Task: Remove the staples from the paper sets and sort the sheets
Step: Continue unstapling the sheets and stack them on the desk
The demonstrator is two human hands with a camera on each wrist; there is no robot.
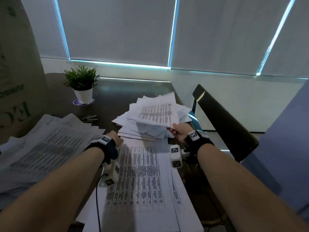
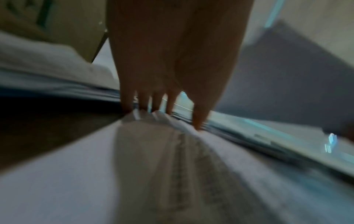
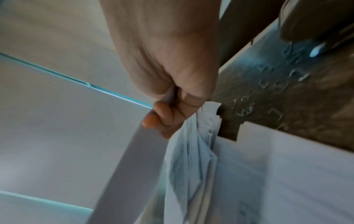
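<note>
1. Toward the far right corner of the dark surface (image 1: 117, 91), the head view shows the right hand (image 1: 179, 132) pinching a printed sheet (image 1: 157, 113) by its near corner, held tilted above a loose heap of papers (image 1: 147, 129), probably to drop it there as sorted. The left hand (image 1: 117, 139) lies at the far edge of the near stack (image 1: 143, 178), apparently steadying it. A third pile (image 1: 45, 144) covers the left edge; a potted plant (image 1: 82, 84) stands at the far left.

2. At the stack's far edge, the left wrist view shows the fingertips (image 2: 198, 121) pointing down, straight, onto the paper (image 2: 134, 166), gripping nothing. Heavy blur hides any staple there.

3. Beside the surface's right edge, the right wrist view shows the fingers (image 3: 162, 116) curled, the grip narrow around the sheet's edge (image 3: 122, 166). Pulled staples (image 3: 247, 109) lie scattered on bare wood (image 3: 306, 106). Whether the hand also holds the crumpled sheets (image 3: 193, 151) below cannot be told.
</note>
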